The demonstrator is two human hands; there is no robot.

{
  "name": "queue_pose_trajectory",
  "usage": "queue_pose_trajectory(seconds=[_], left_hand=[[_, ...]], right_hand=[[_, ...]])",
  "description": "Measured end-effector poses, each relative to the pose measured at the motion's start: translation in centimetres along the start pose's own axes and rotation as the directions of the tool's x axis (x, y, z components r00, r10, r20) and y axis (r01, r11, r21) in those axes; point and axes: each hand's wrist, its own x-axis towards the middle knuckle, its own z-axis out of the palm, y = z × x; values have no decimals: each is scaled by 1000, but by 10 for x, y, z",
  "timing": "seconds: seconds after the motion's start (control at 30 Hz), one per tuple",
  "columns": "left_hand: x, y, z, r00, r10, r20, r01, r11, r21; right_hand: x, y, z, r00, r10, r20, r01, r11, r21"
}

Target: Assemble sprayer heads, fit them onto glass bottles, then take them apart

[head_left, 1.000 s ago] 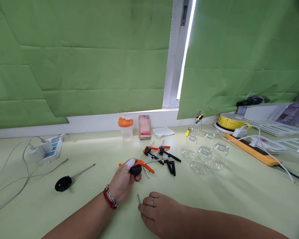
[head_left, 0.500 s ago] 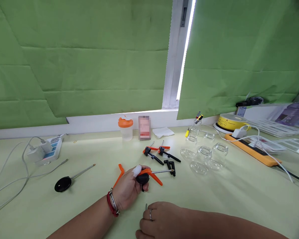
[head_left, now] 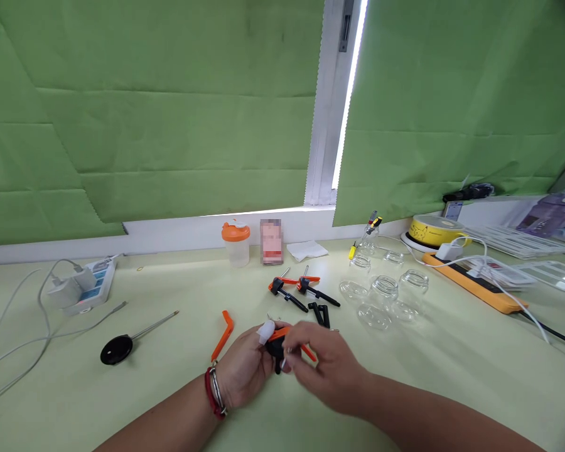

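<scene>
My left hand (head_left: 247,370), with a white wrap on the thumb, is closed around a black part with an orange lever (head_left: 309,353). Right against it, my right hand (head_left: 327,367) pinches a small metal piece (head_left: 285,362) between thumb and fingers; its exact kind is partly hidden. The fingers also cover much of the held part. A bent orange lever (head_left: 223,337) lies just left of my left hand. Beyond the hands rest two orange-and-black assemblies (head_left: 289,296) with metal rods, and two short black pieces (head_left: 316,312).
Farther left is a black round-headed piece with a metal rod (head_left: 117,349), near a power strip (head_left: 104,282) and white cables. An orange-lidded cup (head_left: 236,243) stands at the back. Several glass jars (head_left: 383,290) and an orange power strip (head_left: 475,282) occupy the right side.
My right hand has risen from the table's near edge to the part in my left hand, bringing a small metal piece. The left hand has turned the part slightly.
</scene>
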Motion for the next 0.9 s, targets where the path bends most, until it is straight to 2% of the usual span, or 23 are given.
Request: queue_pose_trajectory(seconds=[0.07,0.13,0.27,0.6,0.83,0.9], left_hand=[[-1,-3,3,1000,-9,20,8,1000,10],[-2,-4,7,999,-33,7,33,999,22],[-4,-6,9,998,-67,5,67,997,39],[-2,-10,3,996,-54,69,49,996,77],[-3,-8,6,991,-51,127,38,994,105],[-3,-8,5,991,-46,127,35,995,91]], right_hand=[[6,2,-5,973,191,-131,-173,976,132],[11,6,-8,929,308,-205,-260,938,229],[16,10,-11,892,414,-181,-343,881,327],[14,16,-6,876,480,-52,-427,820,382],[14,19,-10,870,490,-52,-446,827,342],[13,18,-9,871,491,-16,-455,819,350]])
